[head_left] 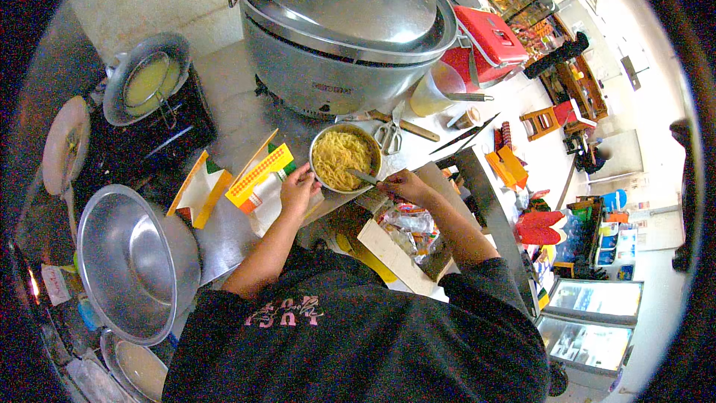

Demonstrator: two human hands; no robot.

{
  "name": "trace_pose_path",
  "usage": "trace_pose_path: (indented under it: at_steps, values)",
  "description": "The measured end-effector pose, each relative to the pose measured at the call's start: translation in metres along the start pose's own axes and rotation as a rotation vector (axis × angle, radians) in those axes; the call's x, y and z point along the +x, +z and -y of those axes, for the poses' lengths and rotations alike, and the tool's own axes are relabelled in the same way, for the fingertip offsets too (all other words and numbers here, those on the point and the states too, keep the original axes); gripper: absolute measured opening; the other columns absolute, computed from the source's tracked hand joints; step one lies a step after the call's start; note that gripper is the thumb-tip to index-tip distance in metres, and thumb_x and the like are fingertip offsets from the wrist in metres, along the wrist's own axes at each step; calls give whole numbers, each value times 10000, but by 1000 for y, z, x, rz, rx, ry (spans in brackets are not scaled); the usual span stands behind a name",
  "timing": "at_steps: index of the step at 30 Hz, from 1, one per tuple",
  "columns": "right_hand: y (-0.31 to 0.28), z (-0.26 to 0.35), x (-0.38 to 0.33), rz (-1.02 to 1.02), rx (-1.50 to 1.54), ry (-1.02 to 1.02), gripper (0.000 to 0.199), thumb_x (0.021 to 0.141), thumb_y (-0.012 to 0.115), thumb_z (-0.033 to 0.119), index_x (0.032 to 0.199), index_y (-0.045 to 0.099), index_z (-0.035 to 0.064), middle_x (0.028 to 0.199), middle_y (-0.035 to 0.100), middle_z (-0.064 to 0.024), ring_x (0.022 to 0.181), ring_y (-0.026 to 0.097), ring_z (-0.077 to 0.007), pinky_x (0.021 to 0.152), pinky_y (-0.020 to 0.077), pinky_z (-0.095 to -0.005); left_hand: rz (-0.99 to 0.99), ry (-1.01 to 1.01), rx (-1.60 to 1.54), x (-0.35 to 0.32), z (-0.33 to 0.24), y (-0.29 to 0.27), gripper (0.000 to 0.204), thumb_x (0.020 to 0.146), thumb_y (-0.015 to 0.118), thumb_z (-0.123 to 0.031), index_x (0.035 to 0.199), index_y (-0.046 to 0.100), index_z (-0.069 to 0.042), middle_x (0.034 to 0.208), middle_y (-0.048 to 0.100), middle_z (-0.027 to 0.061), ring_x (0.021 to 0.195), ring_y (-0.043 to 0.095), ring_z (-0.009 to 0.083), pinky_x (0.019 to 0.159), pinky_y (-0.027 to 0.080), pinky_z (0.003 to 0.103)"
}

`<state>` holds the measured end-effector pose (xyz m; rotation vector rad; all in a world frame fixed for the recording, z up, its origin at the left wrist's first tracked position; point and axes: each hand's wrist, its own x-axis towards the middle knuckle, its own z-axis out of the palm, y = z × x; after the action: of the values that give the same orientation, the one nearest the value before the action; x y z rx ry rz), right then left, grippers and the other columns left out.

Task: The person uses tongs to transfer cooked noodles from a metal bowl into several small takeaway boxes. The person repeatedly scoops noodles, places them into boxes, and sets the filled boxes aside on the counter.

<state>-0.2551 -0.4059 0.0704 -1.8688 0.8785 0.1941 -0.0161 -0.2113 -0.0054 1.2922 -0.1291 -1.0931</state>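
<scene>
Right hand (403, 185) closed around a metal utensil (364, 176), long axis running left and slightly up from the grip, tip over the near rim of the noodle bowl (322, 173) on the table (231, 89). Left hand (298, 190) nearer, fingers cupped against the bowl's left wall, steadying it. Just left of that hand, a flat yellow-and-orange packet (259, 174); further left, an opened orange, white and green carton (200, 190); behind the bowl, scissors (388, 134).
</scene>
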Motion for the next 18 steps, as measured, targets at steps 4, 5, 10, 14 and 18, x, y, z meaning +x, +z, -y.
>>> trace_pose_path:
  at_steps: [4, 5, 10, 14, 18]
  values:
    - [6, 10, -19, -62, 154, -29, 339, 928, 680, 350, 924, 729, 15, 647, 597, 8, 552, 500, -72, 497, 401, -251, 54, -37, -73, 0, -2, -6, 379, 979, 559, -137, 1347, 523, -53, 1030, 631, 81, 851, 671, 178, 792, 581, 334]
    - [3, 15, -24, -83, 121, 1, 334, 930, 678, 345, 928, 729, 14, 644, 594, 10, 547, 496, -68, 494, 398, -250, 56, -34, -63, 0, -3, -7, 382, 976, 557, -143, 1347, 520, -59, 1028, 635, 80, 861, 671, 180, 792, 578, 338]
    - [-25, 58, -54, -84, 114, 40, 328, 942, 661, 341, 920, 726, 20, 635, 587, 12, 526, 486, -61, 477, 385, -248, 57, -95, -94, 0, -7, -6, 384, 940, 583, -135, 1317, 530, -86, 1034, 658, 67, 861, 677, 179, 757, 567, 328]
    - [-48, 85, -75, -128, 70, 91, 365, 955, 630, 372, 920, 729, 22, 638, 595, 16, 516, 485, -69, 474, 386, -258, 18, -106, -100, 1, -6, -6, 368, 933, 596, -142, 1295, 544, -97, 1035, 666, 55, 845, 679, 180, 749, 565, 324]
    - [-44, 85, -65, -128, 51, 122, 362, 958, 621, 372, 919, 733, 31, 658, 610, 4, 557, 509, -67, 496, 403, -270, 1, -91, -72, 2, -5, -5, 365, 936, 576, -127, 1299, 542, -102, 1041, 662, 60, 827, 677, 177, 739, 569, 318]
